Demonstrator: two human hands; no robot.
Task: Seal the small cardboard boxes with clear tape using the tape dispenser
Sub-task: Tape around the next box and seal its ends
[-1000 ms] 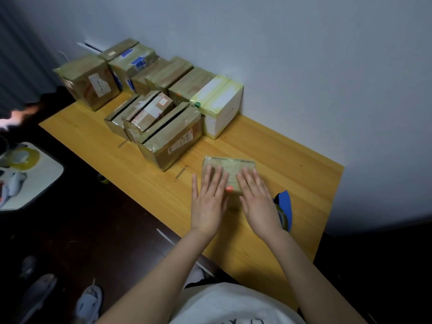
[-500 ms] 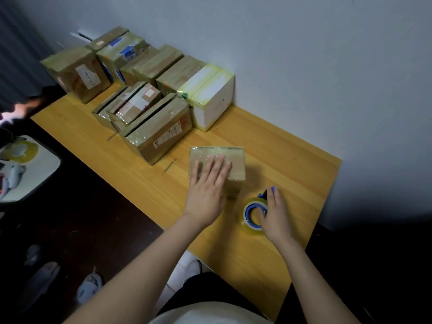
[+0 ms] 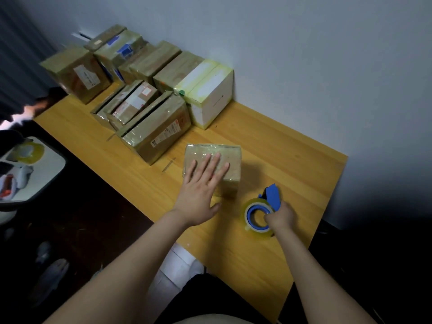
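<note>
On table (image 3: pixel 292 164) | left hand (image 3: pixel 198 195) flat on box (image 3: pixel 231 155) | right hand (image 3: pixel 280 217) grips dispenser (image 3: pixel 272 196) | stack (image 3: pixel 159 132) beyond

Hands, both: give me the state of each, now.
Left hand: open, fingers flat on the small tape-wrapped cardboard box.
Right hand: gripping the blue plastic tape dispenser.

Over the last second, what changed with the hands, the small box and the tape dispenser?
The right hand left the top of the small box, moved right and now grips the tape dispenser. The left hand stays flat on the box; the boxes by the wall are unmoved.
</note>
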